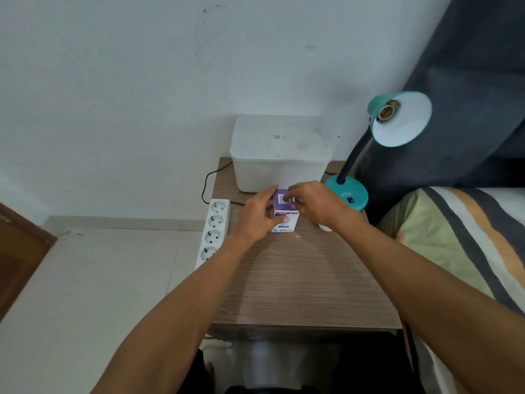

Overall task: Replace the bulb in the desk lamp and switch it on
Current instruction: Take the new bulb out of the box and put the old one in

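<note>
- Left hand clamps the bulb box steady; right hand pinches its top flap, apparently to open it.
- Desk lamp at two o'clock, socket empty, awaiting the bulb.

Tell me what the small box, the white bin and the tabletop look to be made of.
Small box: printed cardboard, slightly glossy, with a barcode and folded flaps.
White bin: translucent, matte plastic; cloudy walls, rounded moulded corners.
Tabletop: probably wood-grain laminate; its streaks are very even and it has a faint sheen.
</note>
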Demonstrator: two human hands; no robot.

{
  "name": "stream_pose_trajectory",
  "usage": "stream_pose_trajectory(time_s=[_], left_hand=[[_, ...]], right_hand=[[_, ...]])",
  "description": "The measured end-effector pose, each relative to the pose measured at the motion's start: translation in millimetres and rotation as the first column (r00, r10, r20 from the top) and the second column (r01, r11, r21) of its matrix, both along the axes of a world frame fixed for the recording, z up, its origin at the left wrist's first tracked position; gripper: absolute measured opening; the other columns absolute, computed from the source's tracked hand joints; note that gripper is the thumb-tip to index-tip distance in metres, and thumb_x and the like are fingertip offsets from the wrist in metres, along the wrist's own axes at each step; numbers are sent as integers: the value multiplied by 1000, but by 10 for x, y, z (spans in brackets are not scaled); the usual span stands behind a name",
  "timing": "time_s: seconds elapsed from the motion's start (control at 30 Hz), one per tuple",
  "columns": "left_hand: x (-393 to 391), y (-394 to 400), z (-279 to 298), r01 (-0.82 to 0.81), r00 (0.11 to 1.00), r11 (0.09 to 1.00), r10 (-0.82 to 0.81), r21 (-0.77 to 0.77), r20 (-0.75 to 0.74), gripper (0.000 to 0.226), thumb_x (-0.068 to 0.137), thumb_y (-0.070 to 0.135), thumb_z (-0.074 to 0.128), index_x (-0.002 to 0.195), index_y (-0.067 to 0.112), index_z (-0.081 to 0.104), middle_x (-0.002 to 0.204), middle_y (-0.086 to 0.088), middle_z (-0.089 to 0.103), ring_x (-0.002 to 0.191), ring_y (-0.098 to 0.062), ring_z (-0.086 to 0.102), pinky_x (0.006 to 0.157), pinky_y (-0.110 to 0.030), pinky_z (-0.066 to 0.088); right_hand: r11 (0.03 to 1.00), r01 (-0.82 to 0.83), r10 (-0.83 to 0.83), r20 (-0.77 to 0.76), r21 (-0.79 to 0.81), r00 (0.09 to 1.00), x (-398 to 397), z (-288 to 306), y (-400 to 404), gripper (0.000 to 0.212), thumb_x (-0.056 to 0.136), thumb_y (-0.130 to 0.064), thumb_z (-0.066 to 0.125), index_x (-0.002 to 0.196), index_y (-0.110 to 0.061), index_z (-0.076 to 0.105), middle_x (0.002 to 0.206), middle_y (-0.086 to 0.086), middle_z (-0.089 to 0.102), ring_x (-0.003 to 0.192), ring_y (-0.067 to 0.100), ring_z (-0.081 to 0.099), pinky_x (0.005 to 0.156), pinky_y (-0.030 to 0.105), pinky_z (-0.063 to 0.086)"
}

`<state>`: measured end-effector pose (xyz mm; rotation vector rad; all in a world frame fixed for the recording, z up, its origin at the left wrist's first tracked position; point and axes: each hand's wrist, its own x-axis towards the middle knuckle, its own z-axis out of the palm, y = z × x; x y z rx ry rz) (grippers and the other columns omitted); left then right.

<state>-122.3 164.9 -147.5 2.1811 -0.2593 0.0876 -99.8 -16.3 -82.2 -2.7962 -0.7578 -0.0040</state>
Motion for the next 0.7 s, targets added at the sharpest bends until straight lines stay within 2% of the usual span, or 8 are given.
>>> stream_pose_trajectory(time_s=[0.27,0.47,0.6,0.7], left_hand=[[19,20,-76,4,1000,1000,-4,-9,-4,94,72,21,94,150,4,45,139,-11,62,126,-23,61,106,-44,52],[10,5,-76,16,1000,1000,-16,-13,11,90,75,14,91,151,3,44,138,-11,62,125,-22,61,107,-42,51],[12,8,-75,26,999,999,-25,-24,21,94,75,15,92,153,5,41,141,-11,61,127,-21,61,108,-42,51],[-8,10,-61,42,999,997,-43,-71,-13,103,79,14,89,161,16,26,142,-6,60,125,-12,60,106,-25,49]], right_hand=[[993,-90,87,-44,-78,995,55,58,-9,37,90,-23,69,127,-20,67,117,3,72,102,21,66,82,33,54],[993,-118,119,13,-17,993,14,-5,-71,35,94,-22,64,127,-13,66,118,5,71,101,21,67,79,30,52],[988,-4,10,-42,153,999,-4,-23,-93,32,96,-24,60,127,-18,65,113,4,73,98,17,68,83,32,55],[913,186,-131,-169,363,977,-17,17,-46,25,100,-25,56,121,-20,68,110,-2,73,102,10,65,87,29,53]])
